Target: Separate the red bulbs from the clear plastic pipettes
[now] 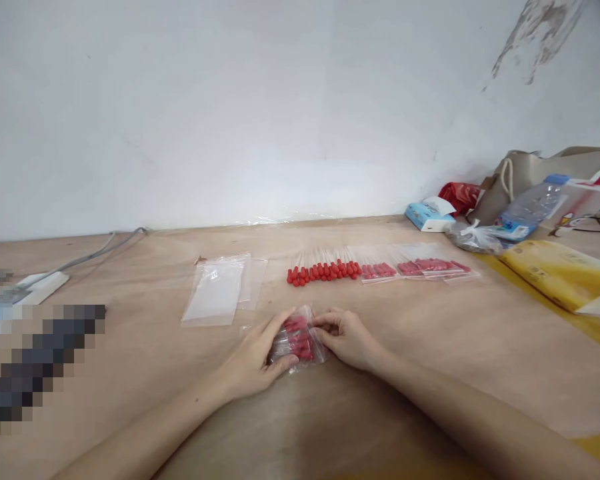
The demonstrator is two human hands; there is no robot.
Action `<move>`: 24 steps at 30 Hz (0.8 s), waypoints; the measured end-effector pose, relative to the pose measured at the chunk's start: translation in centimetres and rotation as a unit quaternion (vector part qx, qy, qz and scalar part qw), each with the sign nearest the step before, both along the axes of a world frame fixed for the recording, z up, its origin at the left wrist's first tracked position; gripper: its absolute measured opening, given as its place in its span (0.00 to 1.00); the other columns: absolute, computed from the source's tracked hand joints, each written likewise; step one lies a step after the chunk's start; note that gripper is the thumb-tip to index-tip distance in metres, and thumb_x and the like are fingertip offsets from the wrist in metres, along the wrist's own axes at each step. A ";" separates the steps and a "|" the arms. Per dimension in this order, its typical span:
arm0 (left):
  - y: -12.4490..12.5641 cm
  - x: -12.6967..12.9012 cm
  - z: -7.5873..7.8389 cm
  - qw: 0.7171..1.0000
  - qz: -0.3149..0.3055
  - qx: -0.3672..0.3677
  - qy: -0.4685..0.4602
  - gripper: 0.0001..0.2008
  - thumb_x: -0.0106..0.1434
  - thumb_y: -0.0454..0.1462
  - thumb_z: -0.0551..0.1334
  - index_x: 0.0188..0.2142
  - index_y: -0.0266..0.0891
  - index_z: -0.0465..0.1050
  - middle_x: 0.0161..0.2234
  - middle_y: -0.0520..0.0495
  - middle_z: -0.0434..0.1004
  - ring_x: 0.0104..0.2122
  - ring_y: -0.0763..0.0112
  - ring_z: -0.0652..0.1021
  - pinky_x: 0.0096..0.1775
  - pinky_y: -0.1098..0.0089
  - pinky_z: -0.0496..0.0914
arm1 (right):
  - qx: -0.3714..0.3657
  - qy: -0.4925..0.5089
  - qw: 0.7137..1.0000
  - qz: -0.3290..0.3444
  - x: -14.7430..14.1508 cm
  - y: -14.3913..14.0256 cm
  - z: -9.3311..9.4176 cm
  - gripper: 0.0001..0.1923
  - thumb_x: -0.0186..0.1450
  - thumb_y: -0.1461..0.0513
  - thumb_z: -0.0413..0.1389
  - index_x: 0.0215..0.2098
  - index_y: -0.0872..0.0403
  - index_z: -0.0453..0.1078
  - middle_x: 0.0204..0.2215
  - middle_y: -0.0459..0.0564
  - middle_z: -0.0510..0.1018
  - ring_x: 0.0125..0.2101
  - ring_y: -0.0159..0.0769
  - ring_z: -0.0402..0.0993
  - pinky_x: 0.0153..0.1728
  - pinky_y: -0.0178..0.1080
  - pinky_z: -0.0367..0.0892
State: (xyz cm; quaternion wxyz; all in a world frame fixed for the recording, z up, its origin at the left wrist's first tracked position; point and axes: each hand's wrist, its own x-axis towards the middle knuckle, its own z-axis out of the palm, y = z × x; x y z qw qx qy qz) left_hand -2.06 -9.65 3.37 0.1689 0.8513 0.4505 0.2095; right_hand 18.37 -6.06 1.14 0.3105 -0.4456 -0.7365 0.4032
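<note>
Now | both hands: left (257,360), right (347,337) grasping clear bag (300,340) | inside: red-tipped sticks

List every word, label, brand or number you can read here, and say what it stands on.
No text can be read.
Water bottle: its label shows print, too blurred to read.
Blue tissue pack: markings too small to read.
Yellow package: faint print, not legible.
The clear bag of red-tipped pieces, held by the left hand and right hand, shows no print.
</note>
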 end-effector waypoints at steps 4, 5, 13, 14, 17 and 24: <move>-0.3 -0.5 -0.9 1.000 0.009 -0.006 -0.018 0.27 0.61 0.43 0.56 0.57 0.44 0.50 0.54 0.44 0.62 0.52 0.62 0.66 0.50 0.61 0.64 | 0.003 -0.023 1.000 -0.009 0.0 0.2 0.1 0.13 0.53 0.60 0.58 0.37 0.52 0.75 0.29 0.47 0.67 0.28 0.29 0.65 0.32 0.34 0.63; -0.3 -0.5 -1.1 1.000 0.011 -0.007 -0.020 0.26 0.61 0.43 0.56 0.57 0.44 0.50 0.54 0.44 0.63 0.52 0.62 0.66 0.50 0.61 0.64 | 0.010 -0.030 0.999 -0.017 -0.1 0.2 0.2 0.14 0.51 0.59 0.60 0.37 0.51 0.75 0.29 0.46 0.67 0.29 0.30 0.64 0.33 0.34 0.63; -0.3 -0.4 -1.2 0.999 -0.014 0.014 -0.030 0.24 0.61 0.42 0.56 0.55 0.45 0.54 0.49 0.44 0.68 0.47 0.64 0.70 0.47 0.62 0.66 | 0.045 -0.047 0.997 -0.039 -0.5 -0.7 1.2 0.05 0.50 0.62 0.59 0.27 0.54 0.73 0.26 0.45 0.67 0.29 0.30 0.64 0.33 0.34 0.61; -0.3 -0.4 -1.2 0.999 -0.018 0.022 -0.030 0.24 0.61 0.42 0.57 0.55 0.45 0.54 0.49 0.44 0.68 0.47 0.64 0.71 0.47 0.62 0.66 | 0.051 -0.038 0.997 -0.037 -0.6 -0.8 1.3 0.03 0.51 0.64 0.58 0.25 0.54 0.71 0.25 0.45 0.68 0.28 0.29 0.64 0.31 0.33 0.61; -0.3 -0.4 -1.4 0.999 -0.021 0.039 -0.029 0.24 0.60 0.42 0.57 0.55 0.45 0.54 0.49 0.44 0.68 0.47 0.65 0.71 0.47 0.63 0.67 | 0.032 0.001 0.999 -0.004 -0.7 -1.0 1.4 0.03 0.52 0.68 0.54 0.23 0.54 0.66 0.22 0.42 0.69 0.23 0.26 0.63 0.26 0.30 0.60; -0.3 -0.3 -1.2 0.999 -0.023 0.041 -0.019 0.24 0.61 0.41 0.57 0.56 0.45 0.54 0.51 0.46 0.67 0.49 0.67 0.69 0.48 0.65 0.66 | -0.075 0.074 0.994 0.016 -0.8 -0.4 0.4 0.08 0.51 0.66 0.56 0.31 0.54 0.65 0.26 0.44 0.74 0.26 0.28 0.69 0.26 0.30 0.64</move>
